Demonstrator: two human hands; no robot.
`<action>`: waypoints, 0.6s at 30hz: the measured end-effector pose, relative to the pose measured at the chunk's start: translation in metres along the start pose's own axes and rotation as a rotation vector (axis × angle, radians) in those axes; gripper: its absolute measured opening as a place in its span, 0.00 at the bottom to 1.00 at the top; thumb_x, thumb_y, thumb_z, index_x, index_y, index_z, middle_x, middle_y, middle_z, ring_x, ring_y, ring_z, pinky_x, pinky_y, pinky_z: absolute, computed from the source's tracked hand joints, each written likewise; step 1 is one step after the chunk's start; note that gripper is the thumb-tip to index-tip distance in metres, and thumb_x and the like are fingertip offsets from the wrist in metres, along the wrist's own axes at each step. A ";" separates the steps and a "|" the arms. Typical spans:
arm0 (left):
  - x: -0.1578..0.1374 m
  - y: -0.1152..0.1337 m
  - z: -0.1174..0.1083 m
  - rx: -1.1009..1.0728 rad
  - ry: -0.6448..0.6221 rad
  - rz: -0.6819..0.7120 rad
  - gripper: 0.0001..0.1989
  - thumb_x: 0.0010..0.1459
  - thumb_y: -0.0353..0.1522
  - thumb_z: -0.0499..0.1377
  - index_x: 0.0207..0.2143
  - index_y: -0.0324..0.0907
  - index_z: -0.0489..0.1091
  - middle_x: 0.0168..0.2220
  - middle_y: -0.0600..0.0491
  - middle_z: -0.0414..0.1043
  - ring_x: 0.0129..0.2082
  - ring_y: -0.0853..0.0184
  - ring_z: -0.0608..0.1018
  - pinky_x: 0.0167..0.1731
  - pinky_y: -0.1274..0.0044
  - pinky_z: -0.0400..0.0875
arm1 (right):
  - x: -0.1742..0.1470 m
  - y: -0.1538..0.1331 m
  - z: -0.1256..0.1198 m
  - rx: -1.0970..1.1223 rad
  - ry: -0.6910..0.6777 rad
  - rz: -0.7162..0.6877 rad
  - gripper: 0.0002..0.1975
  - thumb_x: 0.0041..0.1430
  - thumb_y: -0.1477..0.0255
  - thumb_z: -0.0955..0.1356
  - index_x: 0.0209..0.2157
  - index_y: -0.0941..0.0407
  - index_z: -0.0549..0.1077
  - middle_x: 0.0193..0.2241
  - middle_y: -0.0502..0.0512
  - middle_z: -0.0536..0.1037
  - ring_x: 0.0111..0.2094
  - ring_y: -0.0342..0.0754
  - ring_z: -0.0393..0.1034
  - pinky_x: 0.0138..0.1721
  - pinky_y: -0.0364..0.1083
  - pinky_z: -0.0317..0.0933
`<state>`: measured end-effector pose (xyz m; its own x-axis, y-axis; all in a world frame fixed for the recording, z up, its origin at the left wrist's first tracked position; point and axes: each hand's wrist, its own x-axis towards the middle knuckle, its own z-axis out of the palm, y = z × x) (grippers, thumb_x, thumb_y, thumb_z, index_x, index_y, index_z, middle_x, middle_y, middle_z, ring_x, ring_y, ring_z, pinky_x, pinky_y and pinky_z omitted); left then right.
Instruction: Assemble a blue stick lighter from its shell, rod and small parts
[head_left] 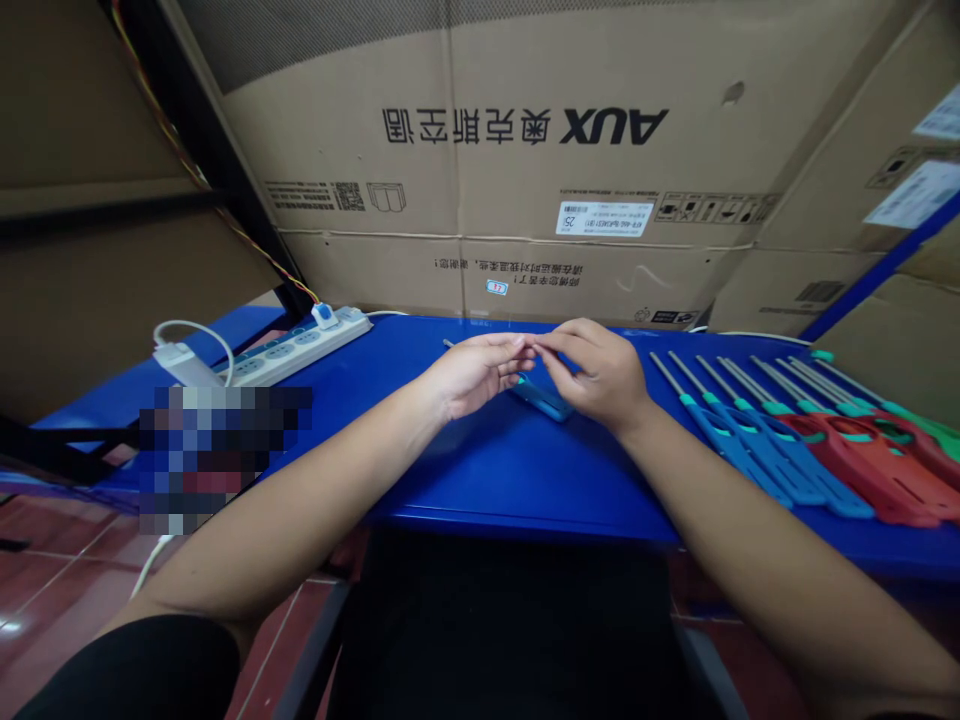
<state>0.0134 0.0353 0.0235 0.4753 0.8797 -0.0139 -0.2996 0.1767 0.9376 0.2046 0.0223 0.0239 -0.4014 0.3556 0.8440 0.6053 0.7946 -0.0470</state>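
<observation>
My left hand (pixel 486 376) and my right hand (pixel 600 372) meet at the fingertips above the blue table (pixel 480 470). Thumb and index finger of each are pinched together; whatever lies between them is too small or too hidden to name. Just beneath the hands lies a blue long-nosed lighter (pixel 551 402), partly covered by them, with its metal tip showing beyond my left hand. Neither hand appears to grip this lighter.
Several blue lighters (pixel 757 450) and red lighters (pixel 874 470) lie in a row at the right, metal tubes pointing away. A white power strip (pixel 300 345) with plugs sits at the left. A cardboard sheet (pixel 510 60) walls off the back.
</observation>
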 end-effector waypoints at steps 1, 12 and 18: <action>0.002 0.003 0.002 0.011 -0.022 0.003 0.10 0.56 0.35 0.66 0.39 0.40 0.77 0.36 0.51 0.77 0.35 0.72 0.76 0.36 0.79 0.66 | 0.003 0.003 -0.004 -0.016 -0.011 -0.007 0.08 0.63 0.74 0.65 0.39 0.55 0.77 0.36 0.58 0.80 0.37 0.49 0.74 0.40 0.48 0.68; 0.035 -0.019 -0.002 1.311 -0.395 0.410 0.18 0.54 0.38 0.67 0.48 0.44 0.75 0.50 0.48 0.76 0.51 0.59 0.75 0.54 0.69 0.63 | -0.031 0.042 -0.030 0.374 -0.558 0.413 0.08 0.59 0.66 0.69 0.33 0.54 0.78 0.33 0.53 0.79 0.35 0.48 0.73 0.41 0.49 0.66; 0.027 -0.025 -0.011 1.380 -0.427 0.262 0.20 0.51 0.37 0.69 0.47 0.44 0.76 0.43 0.50 0.75 0.45 0.62 0.76 0.48 0.73 0.66 | -0.037 0.047 -0.025 0.494 -0.642 0.348 0.08 0.57 0.65 0.71 0.34 0.53 0.81 0.35 0.54 0.77 0.38 0.48 0.72 0.46 0.50 0.65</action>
<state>0.0245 0.0593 -0.0045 0.8096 0.5820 0.0767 0.4809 -0.7325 0.4819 0.2649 0.0341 0.0041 -0.6487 0.7067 0.2824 0.4583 0.6591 -0.5963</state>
